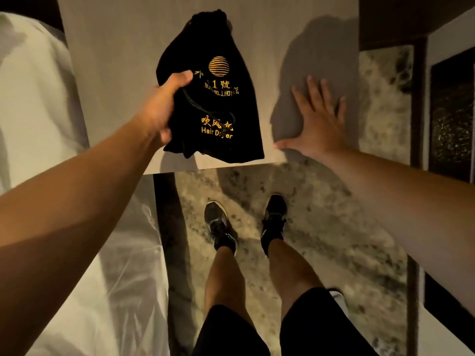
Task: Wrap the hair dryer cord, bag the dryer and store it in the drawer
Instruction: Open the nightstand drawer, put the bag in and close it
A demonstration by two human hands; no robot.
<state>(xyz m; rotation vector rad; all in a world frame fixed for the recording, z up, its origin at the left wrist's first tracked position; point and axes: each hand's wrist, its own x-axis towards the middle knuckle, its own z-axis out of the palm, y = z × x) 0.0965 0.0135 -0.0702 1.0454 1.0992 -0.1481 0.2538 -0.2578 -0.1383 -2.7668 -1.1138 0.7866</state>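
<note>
A black drawstring bag [218, 104] with gold "Hair Dryer" lettering bulges with something inside; the dryer itself is hidden. My left hand [160, 109] grips the bag's left side and holds it just above a pale wooden surface [115, 73]. A thin black cord lies across the front of the bag. My right hand [318, 119] rests flat, fingers spread, on the same surface to the right of the bag, near its front edge. No drawer is visible.
A white bed cover [46, 104] fills the left side. Below the surface's front edge is mottled stone floor [321, 227] where my feet in black shoes stand. Dark wooden furniture [449, 111] stands at the right.
</note>
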